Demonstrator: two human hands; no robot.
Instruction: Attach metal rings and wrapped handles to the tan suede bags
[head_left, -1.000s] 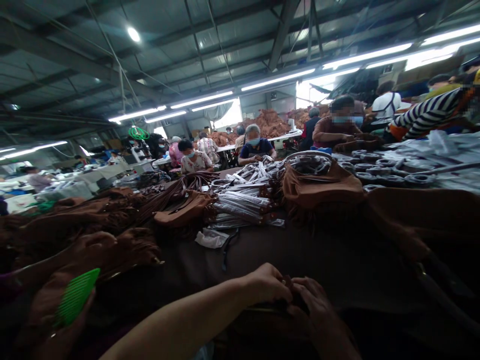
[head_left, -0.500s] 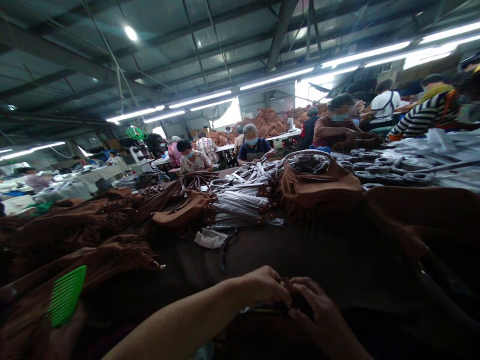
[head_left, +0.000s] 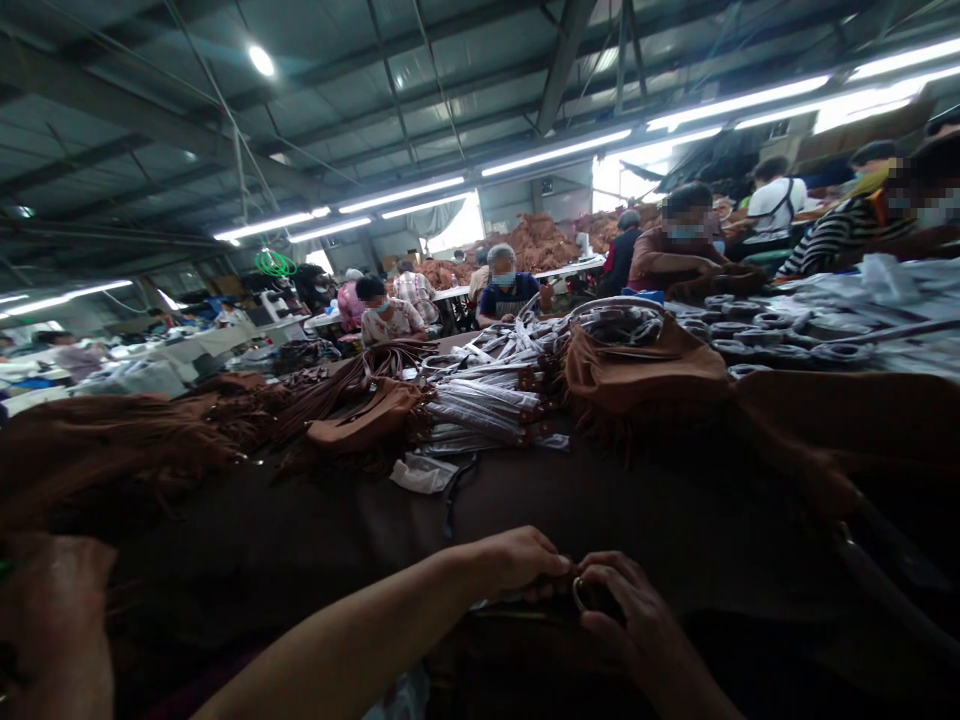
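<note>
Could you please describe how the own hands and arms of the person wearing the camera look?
Both the left hand and the right hand are bare, without gloves. The left forearm is uncovered down to the picture's lower edge, with no sleeve, watch or bracelet visible on it. The right wrist lies in dimmer light; no cuff can be made out there.

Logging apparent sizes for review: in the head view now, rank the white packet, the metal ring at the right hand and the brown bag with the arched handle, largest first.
1. Brown bag with the arched handle
2. White packet
3. Metal ring at the right hand
</note>
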